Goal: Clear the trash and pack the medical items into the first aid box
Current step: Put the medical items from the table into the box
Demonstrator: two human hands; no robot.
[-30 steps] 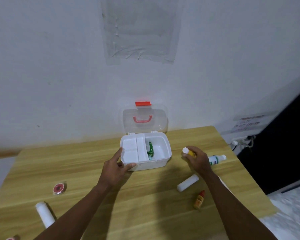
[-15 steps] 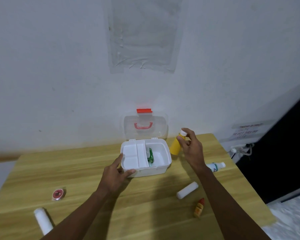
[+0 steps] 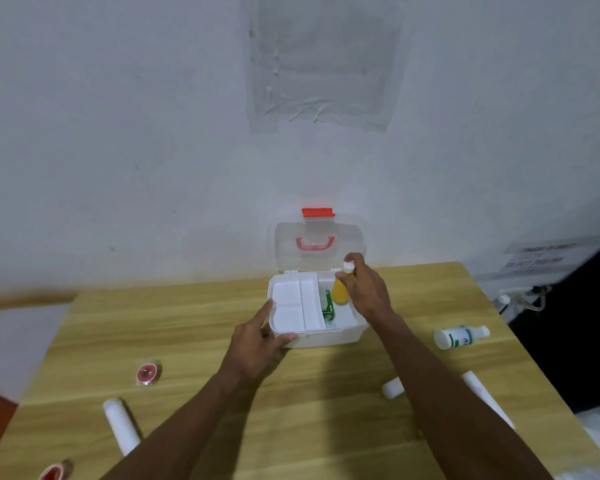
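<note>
The white first aid box (image 3: 326,336) stands open near the table's back edge, its clear lid (image 3: 317,247) with red handle leaning against the wall. My left hand (image 3: 257,344) grips the box's front left corner. My right hand (image 3: 366,289) holds a yellow bottle (image 3: 341,289) with a white cap by its top, upright over the box's right compartment. A green packet (image 3: 329,306) lies inside that compartment. The white inner tray (image 3: 288,303) fills the left side.
On the wooden table (image 3: 187,327) lie a white bottle with green label (image 3: 459,337) at right, white rolls (image 3: 120,424) (image 3: 392,388) (image 3: 478,389), and red tape rolls (image 3: 148,373) (image 3: 54,471). A wall socket with cables (image 3: 520,297) sits at far right.
My right hand lifted the yellow bottle from the table at right and carried it left over the box's right compartment. My left hand stayed on the box's corner.
</note>
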